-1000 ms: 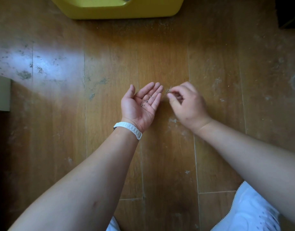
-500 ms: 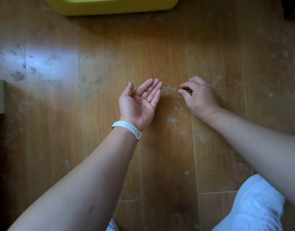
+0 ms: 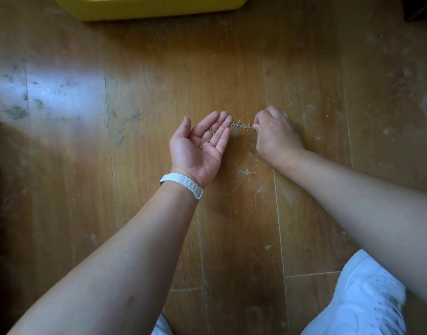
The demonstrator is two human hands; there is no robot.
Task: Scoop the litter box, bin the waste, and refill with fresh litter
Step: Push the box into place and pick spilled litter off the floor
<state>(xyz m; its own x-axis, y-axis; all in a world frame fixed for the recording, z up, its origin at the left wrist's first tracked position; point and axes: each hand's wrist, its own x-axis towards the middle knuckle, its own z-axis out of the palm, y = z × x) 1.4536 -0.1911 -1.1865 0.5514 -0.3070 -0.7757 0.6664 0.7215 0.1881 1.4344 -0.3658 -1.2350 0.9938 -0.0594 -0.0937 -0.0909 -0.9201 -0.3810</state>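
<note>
The spilled litter grains lie on the floor in a short left-right streak between the hands, just beyond the flat, palm-up left hand carrying a few grains, with the curled right hand at their right end, pinch unclear.

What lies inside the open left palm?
A few small grey litter granules rest on the left hand. The floor beneath that hand is covered.
</note>
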